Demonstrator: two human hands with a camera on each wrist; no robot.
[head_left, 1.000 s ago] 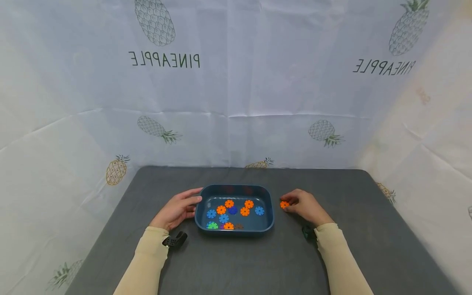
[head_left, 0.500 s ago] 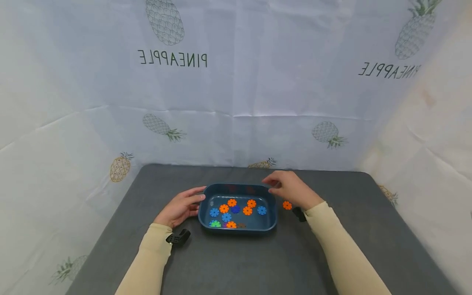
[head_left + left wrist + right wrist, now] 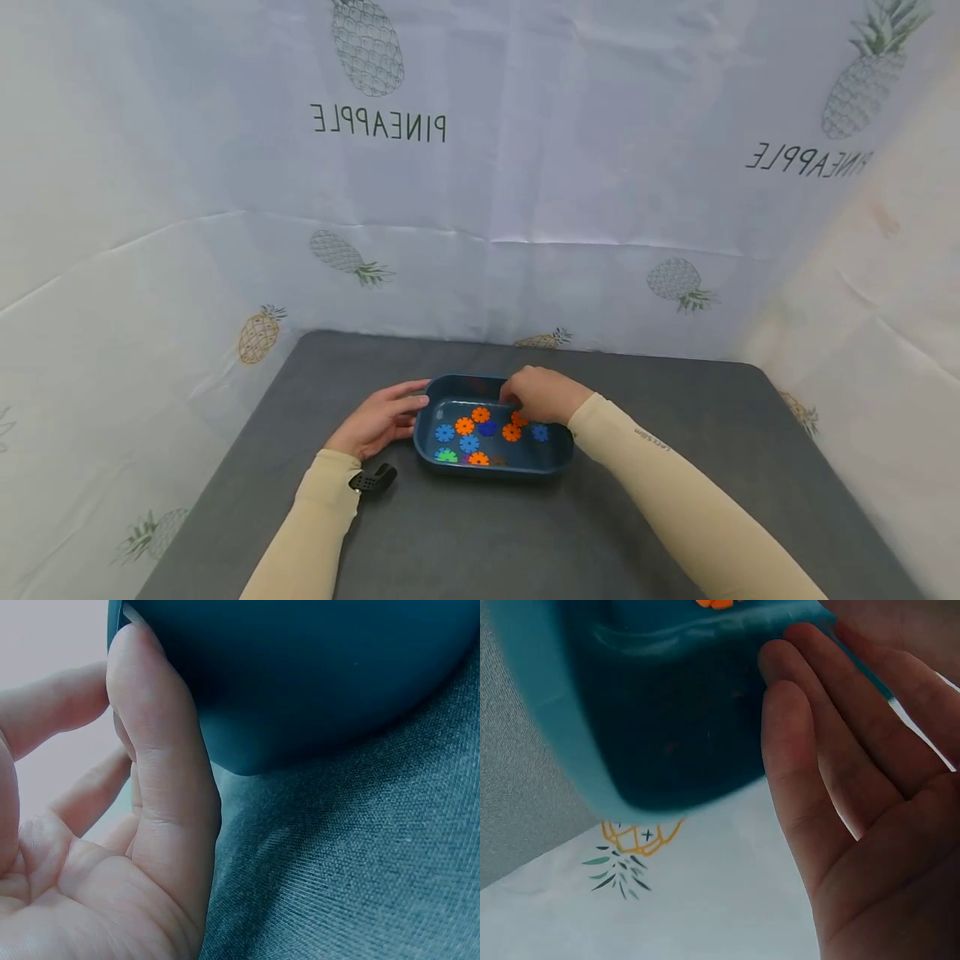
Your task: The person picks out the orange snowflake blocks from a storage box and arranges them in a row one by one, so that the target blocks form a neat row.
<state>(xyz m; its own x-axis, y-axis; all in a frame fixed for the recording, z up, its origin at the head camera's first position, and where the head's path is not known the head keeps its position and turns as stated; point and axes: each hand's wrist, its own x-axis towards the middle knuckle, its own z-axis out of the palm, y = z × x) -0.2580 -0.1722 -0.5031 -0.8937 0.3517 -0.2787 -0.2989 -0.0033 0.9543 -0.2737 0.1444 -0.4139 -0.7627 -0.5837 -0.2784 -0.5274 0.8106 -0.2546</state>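
Observation:
A dark blue tray (image 3: 491,471) holds several notched plastic discs: orange, light blue, dark blue, green and others. My left hand (image 3: 378,421) rests against the tray's left end; in the left wrist view the thumb (image 3: 161,742) lies along the outer wall with its tip at the rim, fingers extended behind. Over the right rim, my right hand (image 3: 546,393) reaches down into the tray. Its fingertips are right by an orange disc (image 3: 518,420) in the upper right part, beside another orange disc (image 3: 512,432). In the right wrist view the fingers (image 3: 789,727) are gently bent, with nothing visible in them.
The tray stands on a dark grey cloth-covered table (image 3: 465,533). A white pineapple-print curtain (image 3: 480,183) closes off the back and sides. A black wrist strap (image 3: 373,479) sits at the left wrist. Near the right hand lies a light blue disc (image 3: 540,432) inside the tray.
My right hand let go of an orange disc on the table right of the tray, then moved left into the tray. That disc is now hidden behind the right arm. The left hand stays.

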